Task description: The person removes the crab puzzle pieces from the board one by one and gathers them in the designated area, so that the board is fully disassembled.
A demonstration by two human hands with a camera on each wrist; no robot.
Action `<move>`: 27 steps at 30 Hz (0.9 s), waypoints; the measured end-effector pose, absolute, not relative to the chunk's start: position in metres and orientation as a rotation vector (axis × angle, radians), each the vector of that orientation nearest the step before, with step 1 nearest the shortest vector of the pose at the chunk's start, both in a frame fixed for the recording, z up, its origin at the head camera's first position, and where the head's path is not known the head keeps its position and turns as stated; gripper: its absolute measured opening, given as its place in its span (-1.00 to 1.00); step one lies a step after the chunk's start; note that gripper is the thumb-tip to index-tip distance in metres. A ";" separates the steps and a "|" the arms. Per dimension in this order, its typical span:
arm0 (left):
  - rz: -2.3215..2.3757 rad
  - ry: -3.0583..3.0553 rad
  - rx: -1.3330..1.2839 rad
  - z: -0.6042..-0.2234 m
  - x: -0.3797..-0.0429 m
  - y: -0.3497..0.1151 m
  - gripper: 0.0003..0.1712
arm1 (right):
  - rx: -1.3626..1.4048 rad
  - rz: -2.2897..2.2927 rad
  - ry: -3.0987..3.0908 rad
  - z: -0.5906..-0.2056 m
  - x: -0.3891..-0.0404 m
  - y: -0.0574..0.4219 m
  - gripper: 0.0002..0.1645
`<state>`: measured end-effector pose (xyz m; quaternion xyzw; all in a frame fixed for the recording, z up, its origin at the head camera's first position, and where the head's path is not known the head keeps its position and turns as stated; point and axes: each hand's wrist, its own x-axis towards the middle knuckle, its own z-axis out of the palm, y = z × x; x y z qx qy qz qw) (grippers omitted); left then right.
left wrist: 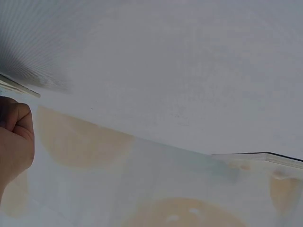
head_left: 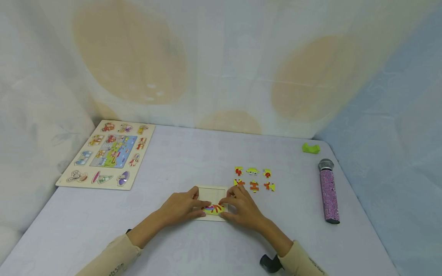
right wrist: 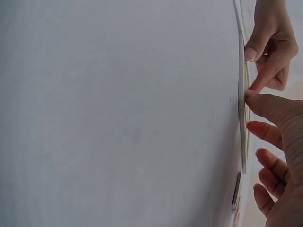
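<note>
Both hands work over a small pale puzzle tray point(head_left: 213, 193) near the table's front middle. Along its near side lie yellow and red jigsaw pieces point(head_left: 215, 209), partly covered by fingers. My left hand point(head_left: 178, 209) pinches at the left end of these pieces, index finger stretched over them and thumb by the tray's near edge. At their right end, my right hand point(head_left: 243, 209) pinches between thumb and index finger. The right wrist view shows the two hands close together at the tray edge point(right wrist: 242, 104). Several loose jigsaw pieces point(head_left: 254, 185) lie behind the right hand in two rows.
A larger wooden picture board point(head_left: 142, 162) lies at the back left of the white table point(head_left: 179, 161). To the right lies a microphone point(head_left: 329, 195) with a glittery purple handle, and a small green object point(head_left: 311, 148) sits behind it. Patterned cloth point(head_left: 228, 76) hangs around the table.
</note>
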<state>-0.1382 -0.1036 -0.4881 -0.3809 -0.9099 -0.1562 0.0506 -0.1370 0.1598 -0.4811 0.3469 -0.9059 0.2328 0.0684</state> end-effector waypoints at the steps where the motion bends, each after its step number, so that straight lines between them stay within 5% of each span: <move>1: -0.473 -2.771 -1.149 -0.488 -0.138 -0.103 -0.58 | 1.046 0.699 -2.726 -0.482 -0.137 0.159 -0.67; 27: -0.493 -2.683 -1.247 -0.477 -0.140 -0.096 -0.79 | 1.018 0.672 -2.766 -0.481 -0.137 0.157 -0.67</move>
